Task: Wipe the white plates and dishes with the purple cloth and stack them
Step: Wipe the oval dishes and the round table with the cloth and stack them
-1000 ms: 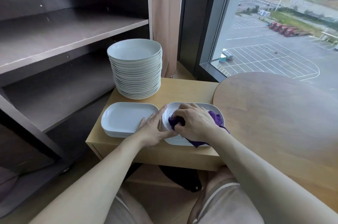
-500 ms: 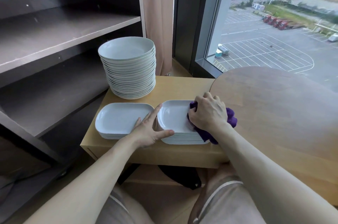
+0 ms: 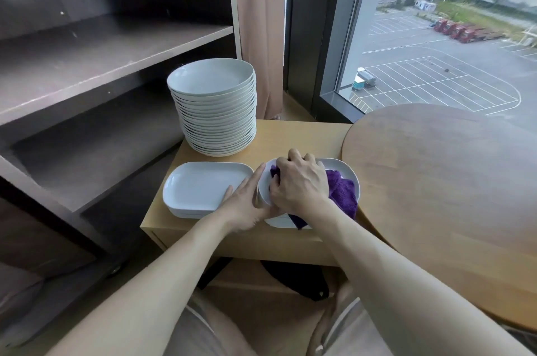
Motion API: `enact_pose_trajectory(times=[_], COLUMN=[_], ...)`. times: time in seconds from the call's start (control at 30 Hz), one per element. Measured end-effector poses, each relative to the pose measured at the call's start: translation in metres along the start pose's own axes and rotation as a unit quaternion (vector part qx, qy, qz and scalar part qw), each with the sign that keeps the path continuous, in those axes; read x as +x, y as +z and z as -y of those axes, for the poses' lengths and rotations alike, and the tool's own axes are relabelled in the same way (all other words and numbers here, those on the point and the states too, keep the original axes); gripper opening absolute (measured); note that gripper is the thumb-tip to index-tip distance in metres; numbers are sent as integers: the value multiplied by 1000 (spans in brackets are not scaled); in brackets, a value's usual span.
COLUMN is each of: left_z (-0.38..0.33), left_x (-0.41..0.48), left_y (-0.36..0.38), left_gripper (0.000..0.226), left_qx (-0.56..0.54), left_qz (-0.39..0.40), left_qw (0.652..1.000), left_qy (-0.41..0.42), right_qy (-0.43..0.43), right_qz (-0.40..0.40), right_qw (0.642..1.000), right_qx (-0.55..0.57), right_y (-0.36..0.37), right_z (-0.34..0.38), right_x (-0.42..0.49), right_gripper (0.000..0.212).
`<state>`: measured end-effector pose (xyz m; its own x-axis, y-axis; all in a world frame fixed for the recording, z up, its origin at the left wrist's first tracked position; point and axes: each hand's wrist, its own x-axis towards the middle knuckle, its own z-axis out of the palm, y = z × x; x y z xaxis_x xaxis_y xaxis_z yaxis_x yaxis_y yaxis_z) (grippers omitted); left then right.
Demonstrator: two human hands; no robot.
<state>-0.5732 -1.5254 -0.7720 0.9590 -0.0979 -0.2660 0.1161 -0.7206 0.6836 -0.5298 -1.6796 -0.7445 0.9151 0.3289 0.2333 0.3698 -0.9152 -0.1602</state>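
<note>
Right hand (image 3: 299, 182), fingers bunched round the purple microfibre cloth (image 3: 343, 192), sweeps back left across the top white rectangular dish (image 3: 338, 165). Straight-fingered left hand (image 3: 247, 204) steadies its rim. Wiping continues, stacking waits.

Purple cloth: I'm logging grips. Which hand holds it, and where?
The right hand grips the purple cloth by its bunched left part; the left hand, fingers straight, only touches the dish rim.

The cabinet (image 3: 290, 137) carries a plate stack (image 3: 216, 111), left dish pile (image 3: 200, 187) and right dish pile (image 3: 344, 171).
</note>
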Motion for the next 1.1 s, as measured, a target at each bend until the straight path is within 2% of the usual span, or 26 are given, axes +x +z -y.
enact_pose_trajectory(times=[0.13, 0.23, 0.4, 0.7, 0.9, 1.1], left_z=[-1, -3, -1, 1, 2, 1], left_x=[0, -3, -1, -1, -1, -2], left_y=[-2, -4, -2, -1, -2, -1], left_gripper=[103, 111, 117, 114, 114, 112], left_qx=[29, 18, -2, -17, -22, -20], left_qz=[1, 19, 19, 22, 25, 22], left_qw=[999, 999, 1000, 998, 998, 998], left_qy=[22, 21, -18, -51, -52, -53], right_qy=[-47, -60, 19, 95, 138, 134], right_qz=[17, 31, 6, 13, 24, 13], right_qw=[999, 997, 999, 990, 990, 990], right_qx=[20, 44, 26, -99, -32, -42], right_y=[1, -3, -4, -22, -21, -16], right_z=[18, 11, -4, -70, -68, -54], right_x=[-6, -8, -22, -28, -5, 8], right_gripper=[35, 33, 33, 34, 32, 31])
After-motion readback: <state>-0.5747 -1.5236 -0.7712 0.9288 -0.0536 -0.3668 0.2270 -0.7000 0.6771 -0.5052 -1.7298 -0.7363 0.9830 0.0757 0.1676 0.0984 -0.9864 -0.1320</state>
